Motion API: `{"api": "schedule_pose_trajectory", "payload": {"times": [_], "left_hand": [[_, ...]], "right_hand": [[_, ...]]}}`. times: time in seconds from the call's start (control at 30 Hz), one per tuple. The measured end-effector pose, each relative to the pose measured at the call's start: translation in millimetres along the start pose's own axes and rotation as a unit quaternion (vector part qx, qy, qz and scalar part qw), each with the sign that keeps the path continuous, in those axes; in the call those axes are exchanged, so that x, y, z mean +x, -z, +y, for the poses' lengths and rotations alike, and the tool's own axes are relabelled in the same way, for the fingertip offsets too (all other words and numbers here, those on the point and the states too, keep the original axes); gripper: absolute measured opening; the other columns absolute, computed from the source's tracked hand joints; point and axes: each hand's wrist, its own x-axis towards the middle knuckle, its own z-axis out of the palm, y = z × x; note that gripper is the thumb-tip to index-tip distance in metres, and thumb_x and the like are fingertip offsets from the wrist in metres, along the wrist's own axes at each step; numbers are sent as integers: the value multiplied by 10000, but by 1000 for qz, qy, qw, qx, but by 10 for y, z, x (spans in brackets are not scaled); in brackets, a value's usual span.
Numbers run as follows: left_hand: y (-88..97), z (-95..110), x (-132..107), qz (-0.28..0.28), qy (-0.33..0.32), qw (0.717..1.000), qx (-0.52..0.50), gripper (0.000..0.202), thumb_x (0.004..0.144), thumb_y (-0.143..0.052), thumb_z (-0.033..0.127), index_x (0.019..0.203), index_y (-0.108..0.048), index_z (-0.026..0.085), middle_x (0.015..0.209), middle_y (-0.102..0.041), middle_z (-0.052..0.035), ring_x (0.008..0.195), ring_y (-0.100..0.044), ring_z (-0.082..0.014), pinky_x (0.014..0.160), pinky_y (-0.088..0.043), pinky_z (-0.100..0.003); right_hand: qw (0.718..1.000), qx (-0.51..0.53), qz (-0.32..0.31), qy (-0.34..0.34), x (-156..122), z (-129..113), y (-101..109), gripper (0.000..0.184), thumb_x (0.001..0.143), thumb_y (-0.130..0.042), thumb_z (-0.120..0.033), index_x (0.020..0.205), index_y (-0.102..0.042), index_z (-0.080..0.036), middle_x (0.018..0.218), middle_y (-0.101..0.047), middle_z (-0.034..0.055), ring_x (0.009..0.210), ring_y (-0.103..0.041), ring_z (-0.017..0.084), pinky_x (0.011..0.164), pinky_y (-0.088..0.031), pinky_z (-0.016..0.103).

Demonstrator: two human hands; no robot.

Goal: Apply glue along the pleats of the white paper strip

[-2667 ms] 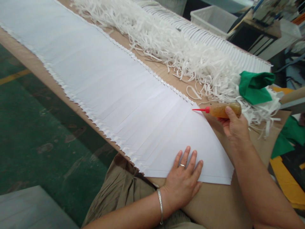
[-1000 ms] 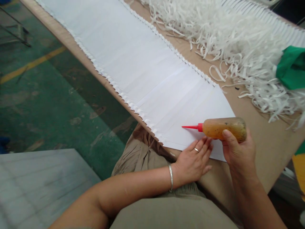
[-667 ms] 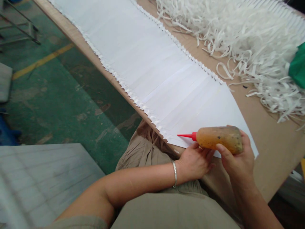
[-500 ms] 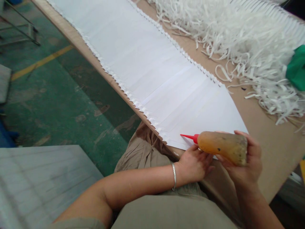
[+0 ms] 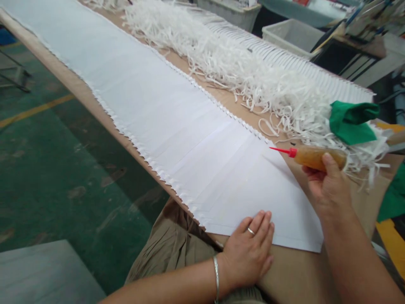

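A long band of overlapped white paper sheets [image 5: 177, 135] runs diagonally along a brown table [image 5: 291, 274]. My left hand [image 5: 248, 253] lies flat on the nearest sheet's front edge, fingers together, a ring on one finger and a bangle at the wrist. My right hand [image 5: 329, 185] grips an amber glue bottle [image 5: 316, 157] with a red nozzle, whose tip points left over the far right corner of the top sheet.
A heap of white paper strips [image 5: 240, 71] lies beyond the sheets, with a green cloth [image 5: 351, 120] on its right end. More pleated white paper [image 5: 284, 59] and grey bins [image 5: 291, 36] stand behind. A green floor [image 5: 57, 169] lies to the left.
My right hand has carried the glue bottle from the near edge of the sheet up to its far right corner. My left hand has stayed on the front edge, now lying flat.
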Motion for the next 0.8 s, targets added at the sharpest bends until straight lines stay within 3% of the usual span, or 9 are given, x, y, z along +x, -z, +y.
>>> {"api": "schedule_pose_trajectory", "payload": {"times": [0.23,0.47,0.8], "left_hand": [[5,-21,32,3,7,1000,-2,619,1022,-380,498,1505,-450,117,1655,-326,-161,1539,-282,-311,1152,-266,-397],[5,-36,67,-10,2,1000,-3,623,1014,-396,508,1491,-466,114,1653,-329,-165,1537,-270,-360,1133,-280,-422],[13,-39,65,-9,6,1000,-14,614,1011,-403,497,1484,-476,112,1644,-346,-170,1533,-279,-362,1129,-290,-426]], "right_hand": [[999,-35,-40,-13,262,128,-237,433,643,-880,-307,995,-649,-208,1007,-685,32,900,-681,211,596,-610,273],[997,-60,-49,-8,421,200,-329,438,621,-900,-325,952,-647,-190,995,-683,47,879,-682,224,553,-600,285],[994,-68,-86,-11,186,215,-291,465,654,-890,-337,1034,-659,-200,1054,-708,53,904,-695,226,590,-623,310]]}}
